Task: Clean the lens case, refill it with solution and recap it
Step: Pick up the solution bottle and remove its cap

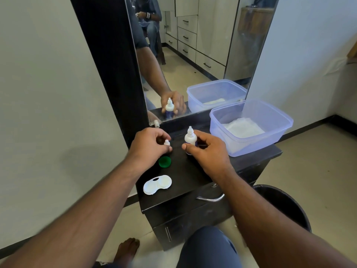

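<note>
Nearest on the black bench [193,182] lay the white lens case [157,184], one well uncapped, with a green cap [164,161] just beyond it. Past that, the left hand [148,147] pinched a small white cap [167,142], while the right hand [207,151] gripped the upright solution bottle [190,137]. Farther right stood a clear tub [251,126] holding white tissue, before the mirror [193,55].

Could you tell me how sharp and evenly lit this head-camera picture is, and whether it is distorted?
Head view: soft, even daylight with faint shadows; wide-angle bending bows the mirror frame and walls; forearms at the bottom edge smear; the solution bottle and lens case are fairly sharp.
</note>
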{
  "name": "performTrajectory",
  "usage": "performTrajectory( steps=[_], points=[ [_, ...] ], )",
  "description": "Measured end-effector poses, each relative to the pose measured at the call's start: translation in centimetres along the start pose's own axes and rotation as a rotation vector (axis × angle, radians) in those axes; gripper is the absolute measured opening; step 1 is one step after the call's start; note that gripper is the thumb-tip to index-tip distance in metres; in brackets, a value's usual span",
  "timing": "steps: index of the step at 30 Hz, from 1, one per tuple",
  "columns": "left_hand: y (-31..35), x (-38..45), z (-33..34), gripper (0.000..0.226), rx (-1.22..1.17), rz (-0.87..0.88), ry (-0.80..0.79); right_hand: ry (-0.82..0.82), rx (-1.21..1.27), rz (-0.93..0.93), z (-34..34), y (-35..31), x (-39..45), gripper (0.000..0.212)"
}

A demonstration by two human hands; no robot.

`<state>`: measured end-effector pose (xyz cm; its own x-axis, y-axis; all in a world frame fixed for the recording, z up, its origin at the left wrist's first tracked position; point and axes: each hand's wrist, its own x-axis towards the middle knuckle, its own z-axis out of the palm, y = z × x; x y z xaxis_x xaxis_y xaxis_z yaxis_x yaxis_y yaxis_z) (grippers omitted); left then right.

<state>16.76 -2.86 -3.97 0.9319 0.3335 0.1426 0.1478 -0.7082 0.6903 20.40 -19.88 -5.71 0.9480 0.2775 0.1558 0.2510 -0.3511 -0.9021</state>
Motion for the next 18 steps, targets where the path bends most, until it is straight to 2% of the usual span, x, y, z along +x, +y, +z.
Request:
performTrajectory(
  steps=[4,7,9,11,15,18],
  points=[
    [-0.3,0.4,-0.1,0.025,0.037,-0.035,-0.041,-0.005,0.030,-0.009,0.0,0.1,-0.1,0.046],
    [-0.3,0.4,-0.1,0.030,0.013,-0.016,-0.057,0.004,0.080,-0.025,0.2,0.2,-0.1,0.036],
    [-0.1,0.2,-0.5,0.035,-0.038,-0.013,-0.034,0.002,0.094,-0.022,0.3,0.4,0.1,0.039],
    [-0.1,-0.7,-1.4,0.032,-0.131,0.012,0.066,-0.010,0.124,-0.010,0.1,0.3,0.0,0.049],
    [-1.3,-5.4,-3.4,0.012,-0.251,0.060,0.346,-0.052,0.142,-0.073,0.1,-0.4,-0.6,0.046],
    [-3.2,-9.1,-3.0,0.017,-0.256,0.039,0.326,-0.089,0.149,-0.132,0.2,-0.9,-1.2,0.056]
  ],
)
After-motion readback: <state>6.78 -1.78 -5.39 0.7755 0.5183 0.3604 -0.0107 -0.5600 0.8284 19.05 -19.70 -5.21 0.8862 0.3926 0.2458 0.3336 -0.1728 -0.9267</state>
